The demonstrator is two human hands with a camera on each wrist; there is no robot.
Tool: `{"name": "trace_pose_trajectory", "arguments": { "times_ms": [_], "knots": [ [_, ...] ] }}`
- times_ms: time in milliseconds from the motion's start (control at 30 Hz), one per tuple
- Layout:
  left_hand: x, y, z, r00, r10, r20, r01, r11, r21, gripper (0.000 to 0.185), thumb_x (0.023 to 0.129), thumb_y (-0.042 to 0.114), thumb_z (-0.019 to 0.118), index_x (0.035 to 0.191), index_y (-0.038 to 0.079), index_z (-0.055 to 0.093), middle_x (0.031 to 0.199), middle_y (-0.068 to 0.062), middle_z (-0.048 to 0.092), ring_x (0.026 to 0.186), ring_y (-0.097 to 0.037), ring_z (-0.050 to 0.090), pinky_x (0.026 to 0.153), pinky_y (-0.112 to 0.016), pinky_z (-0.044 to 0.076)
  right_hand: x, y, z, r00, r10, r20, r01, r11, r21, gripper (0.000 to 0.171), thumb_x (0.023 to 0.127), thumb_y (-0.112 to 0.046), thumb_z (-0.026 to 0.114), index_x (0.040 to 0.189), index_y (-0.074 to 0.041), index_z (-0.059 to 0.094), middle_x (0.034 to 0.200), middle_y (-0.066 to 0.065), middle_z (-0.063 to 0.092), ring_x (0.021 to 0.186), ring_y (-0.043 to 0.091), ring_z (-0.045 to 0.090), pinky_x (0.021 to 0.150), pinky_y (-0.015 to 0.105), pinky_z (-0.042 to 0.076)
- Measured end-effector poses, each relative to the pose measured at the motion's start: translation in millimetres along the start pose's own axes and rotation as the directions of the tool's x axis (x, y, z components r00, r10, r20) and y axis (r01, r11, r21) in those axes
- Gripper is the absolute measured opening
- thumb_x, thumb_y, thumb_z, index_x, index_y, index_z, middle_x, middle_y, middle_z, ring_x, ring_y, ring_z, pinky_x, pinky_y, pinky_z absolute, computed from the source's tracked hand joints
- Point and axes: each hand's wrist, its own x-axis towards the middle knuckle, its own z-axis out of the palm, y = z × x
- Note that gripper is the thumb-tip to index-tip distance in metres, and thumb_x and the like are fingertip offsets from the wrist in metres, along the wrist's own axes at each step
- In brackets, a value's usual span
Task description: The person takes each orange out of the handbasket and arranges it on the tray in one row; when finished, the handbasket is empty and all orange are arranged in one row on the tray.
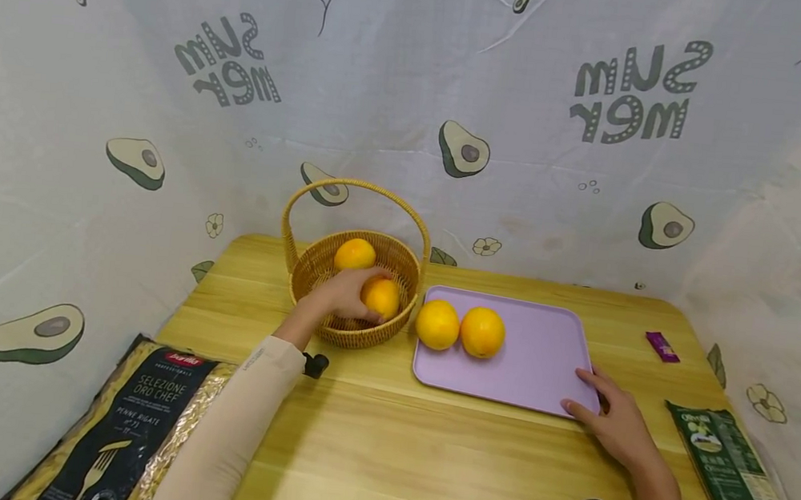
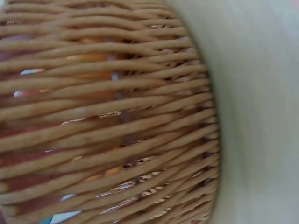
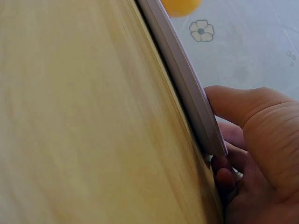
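The right hand (image 1: 615, 426) pinches the lilac tray's (image 1: 540, 376) near-right corner on the counter (image 1: 382, 441). Farther left, the left hand's (image 1: 346, 293) fingers curl round an orange (image 1: 383, 298) inside the basket (image 1: 311, 274); lifting carelessly, it might snag the handle.

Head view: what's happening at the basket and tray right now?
The left hand reaches into the wicker basket and grips an orange; a second orange lies behind it. The right hand holds the near right corner of the purple tray, where two oranges sit side by side.
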Motion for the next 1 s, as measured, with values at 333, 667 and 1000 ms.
{"name": "trace_pose_trajectory", "arguments": {
  "times_ms": [333,667,1000],
  "knots": [
    [-6.8,-3.8,9.5,0.982,0.008,-0.188,-0.019,0.998,-0.060,0.084,0.069,0.042,0.095,0.143,0.021,0.061,0.139,-0.012,0.062,0.129,-0.035,0.056,0.107,-0.052,0.049,0,2,1,1.000,-0.001,0.003,0.001,1.000,0.007,0.079,0.097,-0.033,0.071,0.154,0.010,0.036,0.161,0.042,0.018,0.143,0.066,0.022,0.112,0.076,0.026],
    [-17.9,-1.7,1.8,0.938,0.005,-0.346,-0.060,0.987,-0.146,0.084,0.065,0.050,0.095,0.139,0.024,0.064,0.134,-0.007,0.065,0.118,-0.029,0.060,0.098,-0.048,0.054,0,2,0,1.000,-0.014,-0.012,0.014,1.000,0.008,0.079,0.098,-0.033,0.070,0.154,0.010,0.036,0.160,0.043,0.018,0.144,0.066,0.021,0.113,0.077,0.023],
    [-29.3,11.9,-0.4,0.935,0.052,-0.352,-0.152,0.953,-0.263,0.080,0.062,0.053,0.097,0.133,0.028,0.067,0.128,0.005,0.065,0.112,-0.018,0.067,0.097,-0.037,0.059,1,2,2,1.000,-0.009,-0.010,0.010,1.000,0.017,0.079,0.097,-0.033,0.071,0.153,0.011,0.036,0.161,0.042,0.017,0.145,0.065,0.020,0.114,0.076,0.022]
  ]
}}
